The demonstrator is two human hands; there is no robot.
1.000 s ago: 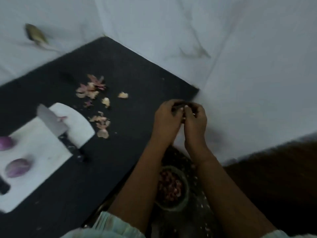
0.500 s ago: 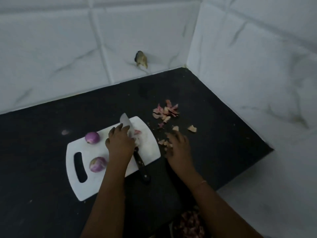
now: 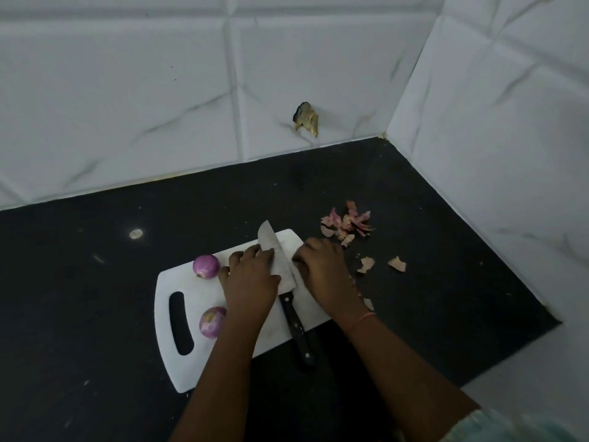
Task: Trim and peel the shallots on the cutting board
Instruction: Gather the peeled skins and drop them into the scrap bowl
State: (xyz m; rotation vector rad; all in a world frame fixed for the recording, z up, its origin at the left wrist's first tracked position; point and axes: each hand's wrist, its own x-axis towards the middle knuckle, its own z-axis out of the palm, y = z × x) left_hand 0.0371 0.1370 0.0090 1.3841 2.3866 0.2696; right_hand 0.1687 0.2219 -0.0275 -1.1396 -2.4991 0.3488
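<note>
Though peeled, shallots purple-skinned.

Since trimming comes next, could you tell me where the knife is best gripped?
By its black handle, from the near right. It juts off the board's near edge, unobstructed, while the left hand lies against the blade, so avoid that end.

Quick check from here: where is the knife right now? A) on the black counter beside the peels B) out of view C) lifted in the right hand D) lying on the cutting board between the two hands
D: the knife lies flat on the white cutting board, blade between the left hand and right hand, with its black handle past the board's near edge.
</note>
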